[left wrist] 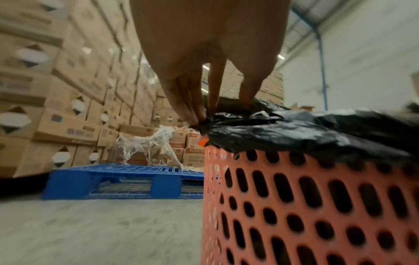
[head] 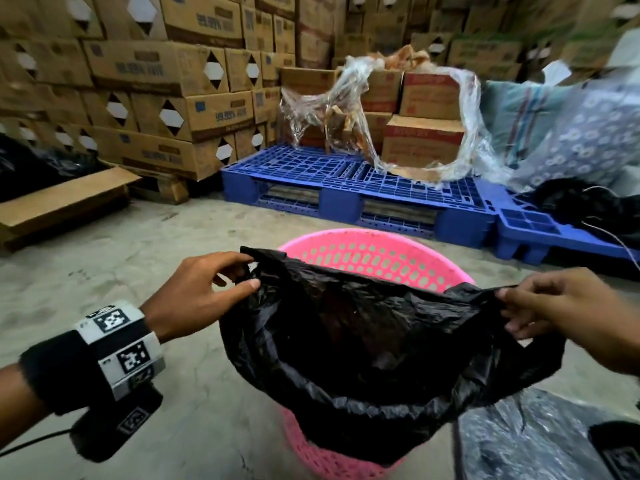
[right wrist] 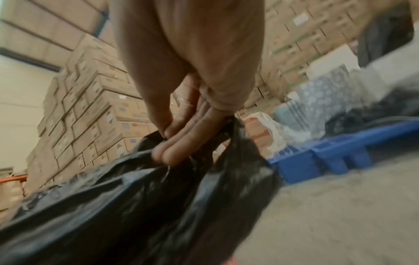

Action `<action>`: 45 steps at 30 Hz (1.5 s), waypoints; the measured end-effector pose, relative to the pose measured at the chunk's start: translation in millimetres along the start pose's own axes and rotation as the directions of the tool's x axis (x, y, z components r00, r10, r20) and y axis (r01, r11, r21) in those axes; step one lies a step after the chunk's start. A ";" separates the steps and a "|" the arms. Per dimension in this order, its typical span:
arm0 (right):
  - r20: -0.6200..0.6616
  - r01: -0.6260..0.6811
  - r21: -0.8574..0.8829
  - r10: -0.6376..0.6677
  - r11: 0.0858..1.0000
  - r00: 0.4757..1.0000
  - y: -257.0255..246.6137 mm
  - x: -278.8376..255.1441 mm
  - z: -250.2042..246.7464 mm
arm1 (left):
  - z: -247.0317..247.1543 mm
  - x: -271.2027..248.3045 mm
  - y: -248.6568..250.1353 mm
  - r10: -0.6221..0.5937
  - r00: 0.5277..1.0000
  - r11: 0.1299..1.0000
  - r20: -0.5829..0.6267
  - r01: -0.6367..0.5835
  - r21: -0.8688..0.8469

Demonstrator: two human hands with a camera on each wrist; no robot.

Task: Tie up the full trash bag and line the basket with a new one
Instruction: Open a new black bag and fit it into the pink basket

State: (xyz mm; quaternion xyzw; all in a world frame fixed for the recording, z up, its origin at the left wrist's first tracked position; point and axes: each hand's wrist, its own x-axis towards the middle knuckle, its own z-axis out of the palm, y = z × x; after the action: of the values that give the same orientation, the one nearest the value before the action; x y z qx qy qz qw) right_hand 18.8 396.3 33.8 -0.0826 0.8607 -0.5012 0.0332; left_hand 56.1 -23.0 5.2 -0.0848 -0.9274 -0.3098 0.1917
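Note:
A black trash bag [head: 374, 344] hangs open over the pink perforated basket [head: 374, 258] on the concrete floor. My left hand [head: 221, 282] pinches the bag's left rim corner between thumb and fingers. My right hand [head: 533, 306] pinches the right rim corner, and the mouth is stretched between the two hands. The bag's near side drapes over the basket's front wall. In the left wrist view my left hand [left wrist: 204, 114] grips crumpled black film [left wrist: 306, 132] at the basket [left wrist: 306, 206] rim. In the right wrist view my right hand [right wrist: 179, 143] holds the bag [right wrist: 147, 206].
Blue plastic pallets [head: 346, 181] lie beyond the basket, with cartons and loose clear wrap [head: 346, 109] on them. Stacked cardboard boxes [head: 138, 81] fill the back and left. Another black bag [head: 519, 441] lies at lower right. A flat carton [head: 59, 202] lies at left.

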 end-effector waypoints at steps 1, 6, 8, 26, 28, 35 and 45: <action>-0.006 0.064 -0.065 -0.064 0.996 0.998 0.8 -2.0 1.2 | 2.1 4.2 2.9 -0.021 0.999 1.000 0.040 0.021 -0.006; 0.099 0.259 -0.482 -0.242 0.837 0.965 4.9 -1.8 1.3 | 9.6 28.7 13.7 -0.033 0.988 0.994 0.152 0.016 0.108; 0.123 0.264 -0.504 -0.234 0.822 0.964 10.3 3.3 3.8 | 12.1 40.8 11.1 -0.072 0.985 0.985 0.157 0.045 0.169; 0.105 -0.034 -0.207 0.057 0.978 0.993 23.5 75.9 22.2 | 56.7 53.6 -40.5 -0.316 0.935 0.777 0.160 0.352 -0.522; 0.098 -0.092 -0.148 0.107 0.985 0.989 22.2 74.4 24.4 | 62.1 46.1 -48.3 -0.331 0.933 0.748 0.141 0.351 -0.563; -0.002 -0.179 -0.125 0.180 0.976 0.984 19.0 71.5 27.1 | 43.0 51.2 -49.2 -0.344 0.928 0.799 0.145 0.370 -0.474; -0.067 -0.346 0.224 0.368 0.911 0.927 14.8 36.4 41.0 | 42.7 23.3 14.4 -0.333 0.875 0.799 0.351 0.460 -0.388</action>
State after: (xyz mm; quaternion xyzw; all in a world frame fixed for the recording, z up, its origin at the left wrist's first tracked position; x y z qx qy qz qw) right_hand -12.9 361.9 1.5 0.1075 0.8046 -0.5776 0.0862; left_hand 25.9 15.3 -8.8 0.0292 -0.8410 -0.5394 -0.0297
